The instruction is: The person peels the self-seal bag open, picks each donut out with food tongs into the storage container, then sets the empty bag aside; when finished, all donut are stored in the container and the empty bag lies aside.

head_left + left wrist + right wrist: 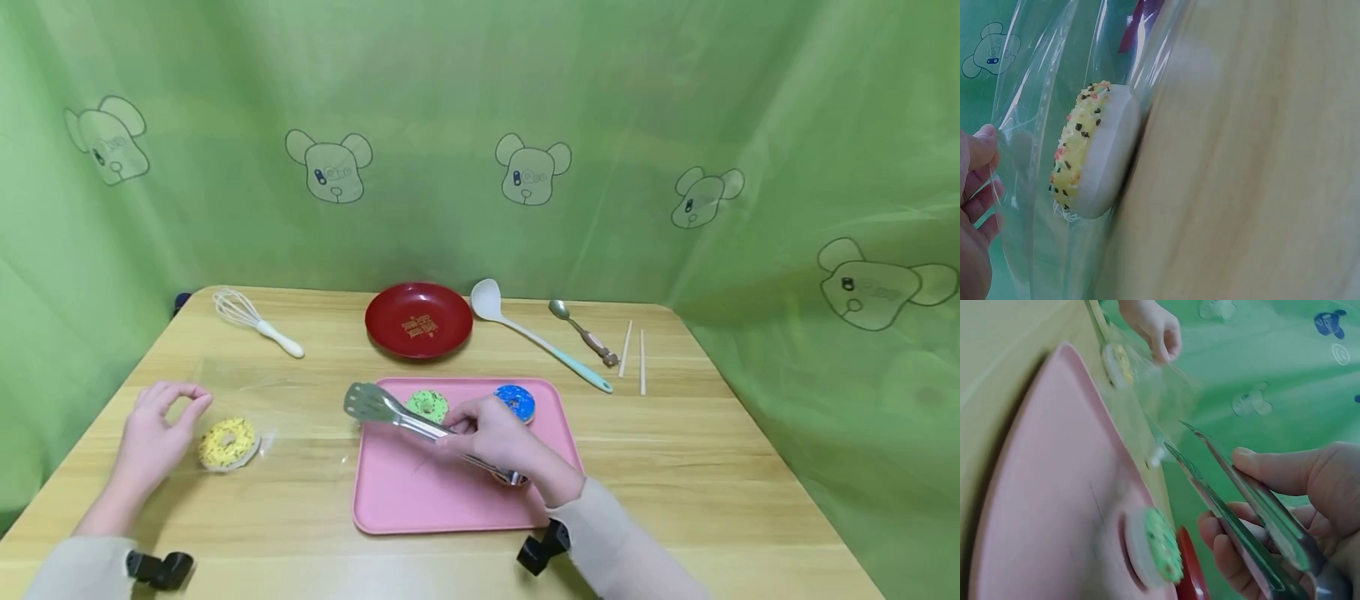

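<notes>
Tongs made of shiny metal sit in the right hand, which curls its fingers and thumb around the two arms; the tongs hang over the pink tray, with their flat slotted ends past the tray's left edge and holding nothing; the two arms stand a little apart. On the pink tray lie a green donut near the far edge and a blue donut just beside it, close to the right hand; a third thing peeks out under the tongs' handle end, but it is too hidden to tell what it is. Left of the pink tray a yellow donut with sprinkles lies on the wooden table, inside a clear plastic bag; the left hand is just beside it, with its fingertips pinching the bag's edge, and it does not touch the donut itself. Behind the pink tray sits a red plate; left of the plate lies a whisk; right of the plate lie a white ladle, a small spoon and a pair of chopsticks. A green curtain with bear pictures hangs all around behind the table.
</notes>
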{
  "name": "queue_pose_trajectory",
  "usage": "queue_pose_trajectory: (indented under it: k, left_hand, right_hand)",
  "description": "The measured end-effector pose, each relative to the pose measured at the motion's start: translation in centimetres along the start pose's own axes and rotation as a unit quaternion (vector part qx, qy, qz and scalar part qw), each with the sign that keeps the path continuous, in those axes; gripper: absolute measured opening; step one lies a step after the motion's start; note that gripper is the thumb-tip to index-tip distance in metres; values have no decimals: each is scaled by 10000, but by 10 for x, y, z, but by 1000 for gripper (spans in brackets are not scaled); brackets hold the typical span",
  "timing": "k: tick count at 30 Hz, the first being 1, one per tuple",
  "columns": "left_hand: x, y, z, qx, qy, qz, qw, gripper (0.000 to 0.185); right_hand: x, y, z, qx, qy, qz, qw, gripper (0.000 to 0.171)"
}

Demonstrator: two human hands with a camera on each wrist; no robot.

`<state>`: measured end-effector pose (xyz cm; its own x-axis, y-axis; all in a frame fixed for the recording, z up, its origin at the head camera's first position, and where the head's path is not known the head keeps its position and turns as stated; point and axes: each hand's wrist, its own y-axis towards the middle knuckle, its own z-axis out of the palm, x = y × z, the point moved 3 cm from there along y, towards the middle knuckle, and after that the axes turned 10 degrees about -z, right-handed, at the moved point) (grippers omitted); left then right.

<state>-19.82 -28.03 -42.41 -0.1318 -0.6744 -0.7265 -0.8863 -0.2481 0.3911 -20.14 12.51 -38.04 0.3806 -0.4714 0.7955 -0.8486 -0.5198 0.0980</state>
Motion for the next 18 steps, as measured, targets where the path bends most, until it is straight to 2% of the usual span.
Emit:
queue_pose_trajectory:
  k: [8, 18]
  left_hand:
    - [-2, 0, -1, 15, -3, -33, 10000, 11]
    - [-4, -1, -2, -31, 33, 59, 10000, 11]
  right_hand:
    - [3, 22, 30, 131, 27, 388, 9992, 20]
    - [2, 40, 55, 317, 135, 520, 9980, 15]
